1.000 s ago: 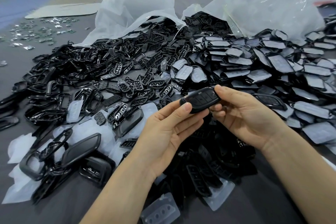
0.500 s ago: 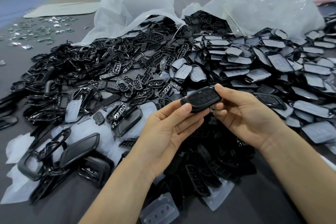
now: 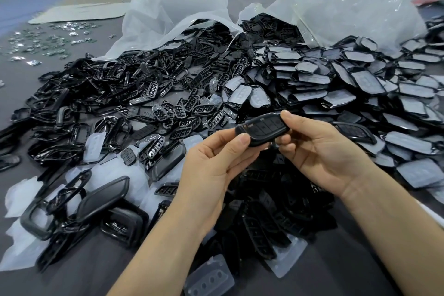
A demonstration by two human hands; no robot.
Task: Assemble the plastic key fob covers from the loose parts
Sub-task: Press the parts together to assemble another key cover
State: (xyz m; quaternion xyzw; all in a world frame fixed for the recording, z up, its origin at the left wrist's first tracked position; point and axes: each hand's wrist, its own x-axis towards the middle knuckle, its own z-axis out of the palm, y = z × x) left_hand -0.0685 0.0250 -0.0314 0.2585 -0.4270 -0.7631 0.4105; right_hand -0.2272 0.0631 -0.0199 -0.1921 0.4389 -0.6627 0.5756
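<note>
A clear plastic insert (image 3: 209,280) lies on the grey counter (image 3: 101,271) at the bottom of the frame. Above it, at centre, both hands hold one black key fob cover (image 3: 262,128) clear of the heap, likely so its halves can be squeezed together and the seam checked. The left hand (image 3: 216,170), palm up, pinches the cover's left end with its thumb on top. The right hand (image 3: 319,154) grips the other end, fingers curled beneath. Beyond, loose black frames (image 3: 84,94) spread left and film-backed shells (image 3: 360,94) right, spilling from white plastic bags (image 3: 173,14) at the top.
</note>
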